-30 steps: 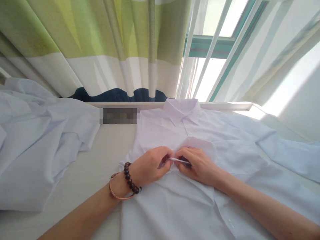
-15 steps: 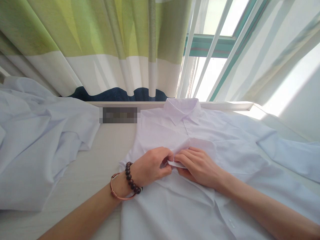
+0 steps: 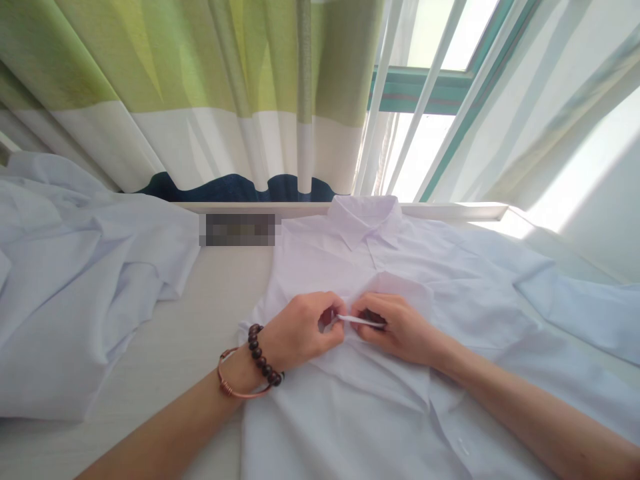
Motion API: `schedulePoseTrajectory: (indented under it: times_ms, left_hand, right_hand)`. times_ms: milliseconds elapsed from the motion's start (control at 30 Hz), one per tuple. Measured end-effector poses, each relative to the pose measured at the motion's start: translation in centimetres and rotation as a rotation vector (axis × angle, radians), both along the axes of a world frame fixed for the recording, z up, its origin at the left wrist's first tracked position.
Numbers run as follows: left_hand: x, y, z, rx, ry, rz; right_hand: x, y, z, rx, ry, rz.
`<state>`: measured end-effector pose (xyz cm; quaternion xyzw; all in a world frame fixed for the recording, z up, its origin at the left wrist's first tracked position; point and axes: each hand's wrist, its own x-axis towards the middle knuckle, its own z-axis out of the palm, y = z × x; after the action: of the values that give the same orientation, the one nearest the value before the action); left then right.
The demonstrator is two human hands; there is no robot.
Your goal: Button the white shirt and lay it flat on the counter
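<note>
A white collared shirt (image 3: 320, 413) lies front up, its collar away from me and one sleeve stretched to the right. At its chest, my left hand (image 3: 305, 330) pinches the front edge between thumb and fingers. My right hand (image 3: 393, 327) is closed on the same front edge just to the right, with the cloth raised in a narrow strip between the two. The fingertips nearly meet. Whatever button or buttonhole may lie between them is hidden. Lower on the front, a small pale mark, perhaps a buttonhole or button, shows.
Another white garment (image 3: 65, 287) lies rumpled on the pale surface (image 3: 200, 347) at left. Behind are a raised white ledge (image 3: 450, 211), a green and white curtain (image 3: 225, 80) and a barred window (image 3: 425, 87). A blurred-out patch (image 3: 240, 230) sits by the ledge.
My right hand has shifted slightly, its fingers curling more, so a gap shows between its thumb and fingers. My left hand stays nearly in place, still pinching the shirt edge.
</note>
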<state>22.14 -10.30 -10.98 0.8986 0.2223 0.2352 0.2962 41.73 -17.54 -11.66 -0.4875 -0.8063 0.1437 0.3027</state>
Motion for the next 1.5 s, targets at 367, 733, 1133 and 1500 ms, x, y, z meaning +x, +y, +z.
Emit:
schedulePoseTrajectory:
  times_ms: [367,733,1133,1500]
  left_hand:
    - [0.1,0.8,0.8,-0.181,0.066,-0.07]
    - [0.2,1.3,0.9,-0.205,0.109,-0.153]
    - [-0.6,2.3,0.6,-0.263,0.09,-0.197]
    - [-0.5,2.6,0.8,-0.272,0.113,-0.239]
  right_hand:
    - [0.1,0.0,0.5,-0.124,0.057,-0.004]
    - [0.0,0.0,0.5,-0.116,0.042,0.04]
    - [0.0,-0.2,0.6,-0.077,0.025,0.045]
    - [0.0,-0.2,0.7,-0.082,0.018,0.049]
